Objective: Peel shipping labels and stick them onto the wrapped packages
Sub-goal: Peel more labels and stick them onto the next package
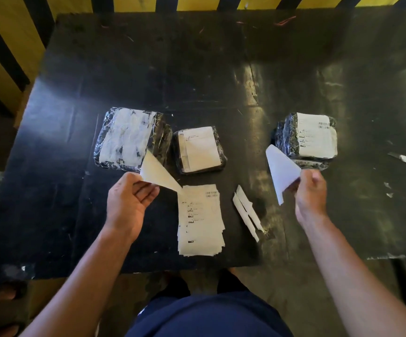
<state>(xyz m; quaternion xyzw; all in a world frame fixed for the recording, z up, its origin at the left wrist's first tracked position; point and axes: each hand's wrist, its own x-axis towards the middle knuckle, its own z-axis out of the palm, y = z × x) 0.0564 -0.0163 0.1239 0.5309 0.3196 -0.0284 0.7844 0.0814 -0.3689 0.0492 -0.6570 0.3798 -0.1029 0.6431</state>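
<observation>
Three wrapped packages sit on the dark desk (124, 69): a large package (130, 138) at the left with a pale, smeared patch on its top, a middle package (199, 149) just beside it with a label already on it, and a right package (306, 139) well apart from the others, also labelled. Nearer the person lies a stack of labels (200, 220), printed side up, and beside it to the right lie two narrow backing strips (247, 212). The left hand (130, 200) pinches a cream sheet (159, 173) by its near corner, fingers curled in a closed grip, the sheet held over the near edge of the large package. The right hand (310, 190) grips a white sheet (282, 171), raised just in front of the right package.
</observation>
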